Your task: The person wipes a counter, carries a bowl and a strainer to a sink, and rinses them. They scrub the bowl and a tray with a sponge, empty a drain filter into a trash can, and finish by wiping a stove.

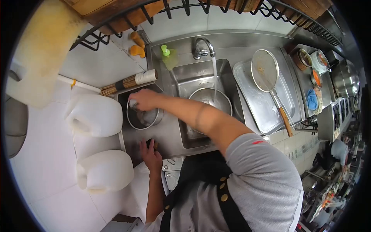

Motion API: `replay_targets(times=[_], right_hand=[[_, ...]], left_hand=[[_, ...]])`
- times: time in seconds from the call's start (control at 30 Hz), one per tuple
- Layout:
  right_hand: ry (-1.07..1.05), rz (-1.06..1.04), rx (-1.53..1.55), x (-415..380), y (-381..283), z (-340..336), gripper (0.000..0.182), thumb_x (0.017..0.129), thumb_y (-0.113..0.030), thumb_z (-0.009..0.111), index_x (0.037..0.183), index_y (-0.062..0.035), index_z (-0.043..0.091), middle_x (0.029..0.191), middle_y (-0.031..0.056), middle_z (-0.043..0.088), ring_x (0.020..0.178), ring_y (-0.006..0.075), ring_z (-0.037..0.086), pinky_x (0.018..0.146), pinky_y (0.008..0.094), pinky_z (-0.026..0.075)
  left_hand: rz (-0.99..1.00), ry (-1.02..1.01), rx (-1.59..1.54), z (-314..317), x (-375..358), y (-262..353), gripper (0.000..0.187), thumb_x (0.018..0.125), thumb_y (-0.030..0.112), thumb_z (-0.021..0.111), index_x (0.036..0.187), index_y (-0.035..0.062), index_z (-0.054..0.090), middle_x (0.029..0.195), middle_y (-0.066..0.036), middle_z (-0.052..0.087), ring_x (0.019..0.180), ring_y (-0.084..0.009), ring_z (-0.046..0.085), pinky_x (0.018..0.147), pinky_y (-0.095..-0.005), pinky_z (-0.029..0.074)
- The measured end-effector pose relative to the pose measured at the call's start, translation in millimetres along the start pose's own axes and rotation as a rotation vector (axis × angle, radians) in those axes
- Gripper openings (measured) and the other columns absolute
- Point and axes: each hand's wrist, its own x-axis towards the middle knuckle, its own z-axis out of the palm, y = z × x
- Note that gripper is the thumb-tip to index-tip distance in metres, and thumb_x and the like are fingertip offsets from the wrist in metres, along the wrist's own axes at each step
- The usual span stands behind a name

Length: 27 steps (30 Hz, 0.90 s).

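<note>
At the left end of the steel counter stands a round metal pot [155, 116], with some light, wet-looking matter in it. My right hand [143, 99] reaches across my body to the pot's upper rim, its fingers closed around a small grey-white wad [133, 103] whose kind I cannot make out. Below the pot, my left hand [152, 156] rests at the counter, fingers bent around a small dark object [149, 144] mostly hidden by them. Water runs from the faucet [205, 48] into a large metal bowl [211, 96] in the sink [185, 77].
Two white plastic jugs [100, 116] stand to the left. A bundled bamboo brush [129, 82] lies behind the pot. A green-topped soap bottle [167, 54] is by the sink. On the right, a wooden-handled strainer [265, 71] lies over a metal tray [247, 92]. A black rack [147, 13] hangs overhead.
</note>
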Motion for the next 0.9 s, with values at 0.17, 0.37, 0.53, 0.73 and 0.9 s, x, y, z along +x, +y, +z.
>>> replay_targets(times=[0.17,0.37,0.53,0.73,0.9], right_hand=[[0.406,0.397,0.985,-119.5,67.6,-73.2,0.037,0.093,-0.029,0.072,0.126,-0.0179,0.062,0.121,0.0063,0.061,0.109,0.0198,0.062,0.088,0.0361,0.054],[0.373,0.288,0.914,-139.4,57.8,-85.8,0.041,0.091,-0.023,0.075,0.127,-0.014,0.059,0.114,0.0096,0.068,0.106,0.0226,0.067,0.082,0.0389,0.058],[0.347,0.099,0.558,-99.6,8.8,-58.0,0.041,0.087,-0.018,0.078,0.123,-0.0094,0.061,0.114,0.0086,0.068,0.104,0.0187,0.065,0.09,0.0358,0.053],[0.618,-0.103,0.134,-103.8,5.5,-27.8,0.036,0.081,-0.016,0.075,0.113,-0.01,0.061,0.112,0.0159,0.066,0.1,0.0395,0.066,0.085,0.0432,0.054],[0.772,0.223,0.37,-184.1,30.2,-15.1,0.039,0.083,-0.015,0.075,0.118,-0.0066,0.061,0.109,0.0161,0.065,0.099,0.036,0.066,0.087,0.0423,0.053]], left_hand=[[0.169,-0.156,-0.471,3.2,22.4,58.6,0.05,0.078,-0.002,0.06,0.126,0.0077,0.067,0.133,-0.017,0.063,0.124,-0.0368,0.059,0.102,-0.0454,0.049],[-0.18,-0.188,-0.937,50.4,36.9,101.7,0.021,0.09,0.005,0.061,0.111,0.0047,0.065,0.118,-0.014,0.065,0.11,-0.0254,0.064,0.094,-0.0394,0.053],[-1.217,0.49,-1.331,19.2,105.8,71.1,0.008,0.093,0.01,0.064,0.095,0.0043,0.058,0.11,-0.006,0.058,0.098,-0.0182,0.061,0.082,-0.0271,0.051],[-0.503,0.793,-0.768,40.8,125.6,32.8,0.012,0.08,-0.001,0.056,0.072,0.0015,0.048,0.108,-0.014,0.066,0.098,-0.0249,0.063,0.094,-0.038,0.047],[-0.272,0.641,-0.763,-2.7,131.1,75.0,0.017,0.074,-0.004,0.057,0.065,0.0013,0.044,0.108,-0.019,0.07,0.106,-0.0322,0.065,0.099,-0.0406,0.047]])
